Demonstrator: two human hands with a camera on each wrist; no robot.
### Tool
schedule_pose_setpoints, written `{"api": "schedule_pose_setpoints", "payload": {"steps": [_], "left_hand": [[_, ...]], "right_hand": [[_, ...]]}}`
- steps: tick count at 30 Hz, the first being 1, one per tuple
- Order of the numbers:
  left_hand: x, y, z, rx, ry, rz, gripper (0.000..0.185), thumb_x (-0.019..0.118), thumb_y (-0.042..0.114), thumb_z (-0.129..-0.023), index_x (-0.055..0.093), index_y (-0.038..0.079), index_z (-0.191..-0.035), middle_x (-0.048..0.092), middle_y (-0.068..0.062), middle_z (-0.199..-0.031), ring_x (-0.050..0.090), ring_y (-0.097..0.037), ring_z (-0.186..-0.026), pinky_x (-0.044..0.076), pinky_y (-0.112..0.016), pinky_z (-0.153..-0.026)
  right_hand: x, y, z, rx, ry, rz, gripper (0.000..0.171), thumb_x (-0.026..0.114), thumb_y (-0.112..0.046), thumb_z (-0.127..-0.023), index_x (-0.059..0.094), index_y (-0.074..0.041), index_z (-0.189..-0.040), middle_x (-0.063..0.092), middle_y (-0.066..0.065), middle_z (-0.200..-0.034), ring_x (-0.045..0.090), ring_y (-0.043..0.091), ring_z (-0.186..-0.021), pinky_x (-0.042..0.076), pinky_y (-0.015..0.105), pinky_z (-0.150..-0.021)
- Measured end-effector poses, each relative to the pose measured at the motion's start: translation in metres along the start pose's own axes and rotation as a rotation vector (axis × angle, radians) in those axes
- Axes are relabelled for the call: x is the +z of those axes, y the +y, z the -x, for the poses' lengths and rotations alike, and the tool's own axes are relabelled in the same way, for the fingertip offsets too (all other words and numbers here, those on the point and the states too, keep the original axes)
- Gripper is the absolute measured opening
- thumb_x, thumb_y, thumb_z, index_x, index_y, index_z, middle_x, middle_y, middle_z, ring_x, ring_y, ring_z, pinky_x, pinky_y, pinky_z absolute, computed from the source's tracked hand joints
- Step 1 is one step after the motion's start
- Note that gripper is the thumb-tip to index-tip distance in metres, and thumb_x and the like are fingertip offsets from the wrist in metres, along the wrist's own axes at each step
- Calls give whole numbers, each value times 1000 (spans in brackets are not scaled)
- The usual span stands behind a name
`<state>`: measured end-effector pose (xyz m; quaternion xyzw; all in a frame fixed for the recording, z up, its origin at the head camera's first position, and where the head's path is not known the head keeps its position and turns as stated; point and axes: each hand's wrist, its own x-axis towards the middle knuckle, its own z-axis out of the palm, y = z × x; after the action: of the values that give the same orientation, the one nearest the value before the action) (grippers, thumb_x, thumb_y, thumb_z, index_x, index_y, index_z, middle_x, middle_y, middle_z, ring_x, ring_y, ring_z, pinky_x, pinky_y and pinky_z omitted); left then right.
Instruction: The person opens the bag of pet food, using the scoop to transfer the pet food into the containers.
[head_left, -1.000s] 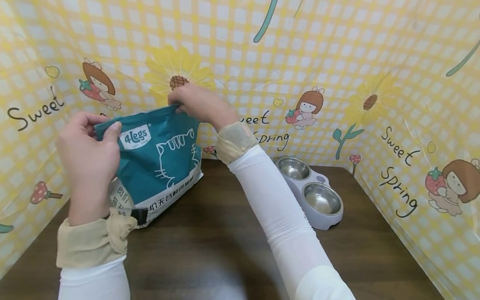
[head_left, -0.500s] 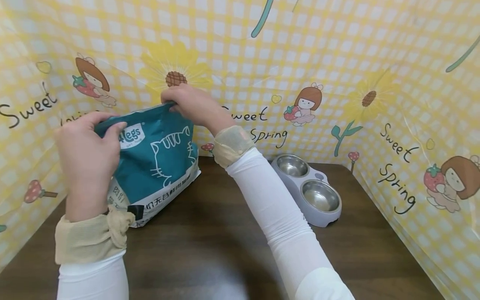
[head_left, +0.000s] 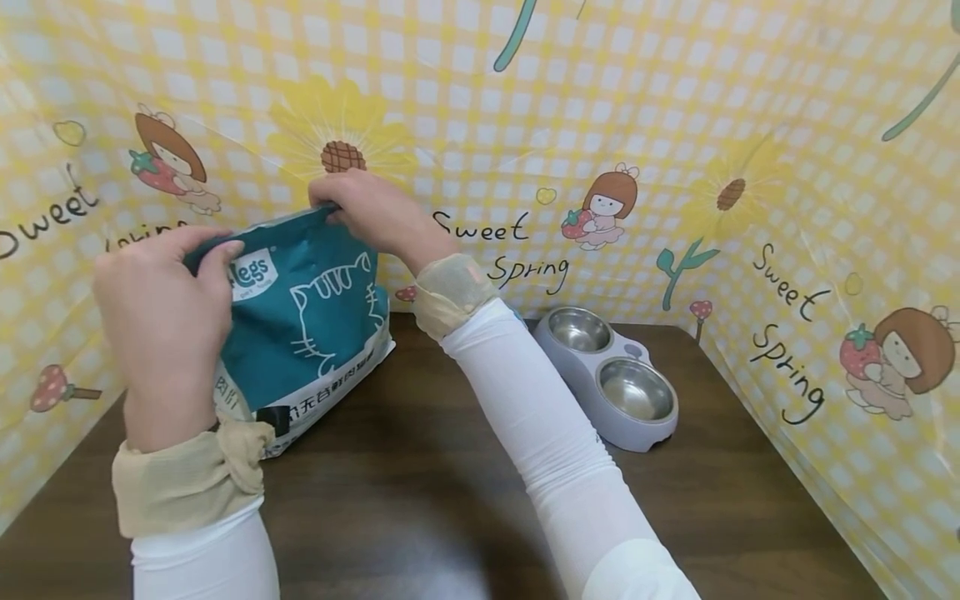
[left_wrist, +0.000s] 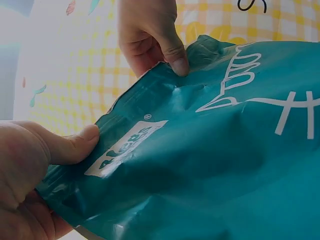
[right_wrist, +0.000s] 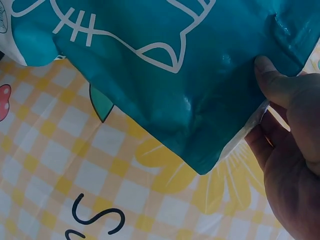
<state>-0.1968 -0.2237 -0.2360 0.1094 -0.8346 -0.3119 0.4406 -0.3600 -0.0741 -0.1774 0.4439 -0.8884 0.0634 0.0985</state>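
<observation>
Bag (head_left: 307,321): upright on my table (head_left: 450,500). My left hand (head_left: 161,321) and right hand (head_left: 371,212) each pinch its top edge.

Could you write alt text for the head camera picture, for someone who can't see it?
Two hands pinch the top edge of a teal cat food bag standing on a dark wooden table: left hand at one corner, right hand at the other. A grey double pet bowl sits to the right.
</observation>
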Motion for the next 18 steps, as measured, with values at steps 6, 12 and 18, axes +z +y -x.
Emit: {"api": "schedule_pose_setpoints", "payload": {"steps": [6,12,18], "left_hand": [[-5,-1,-3,-18,-47,-12,34,69,29,-107,80,7,-130,78,-24,-127,68,-47,-130,36,-23,-84],[-6,-1,-2,-26,-68,-12,34,70,30,-106,80,8,-130,78,-22,-128,70,-44,-129,33,-14,-81],[-7,-3,-3,-44,-76,-23,35,70,32,-106,80,9,-131,78,-25,-126,68,-47,-128,29,-11,-75]], "right_hand": [[2,-2,3,6,30,-3,15,63,-18,-110,67,-16,-124,73,-5,-134,63,8,-122,49,18,-112],[0,-18,23,114,201,-237,26,56,-15,-110,63,-11,-135,66,1,-139,60,12,-130,46,14,-110],[-7,-50,35,356,248,-545,37,54,-40,-114,70,-14,-93,70,-3,-86,65,12,-77,50,21,-68]]}}
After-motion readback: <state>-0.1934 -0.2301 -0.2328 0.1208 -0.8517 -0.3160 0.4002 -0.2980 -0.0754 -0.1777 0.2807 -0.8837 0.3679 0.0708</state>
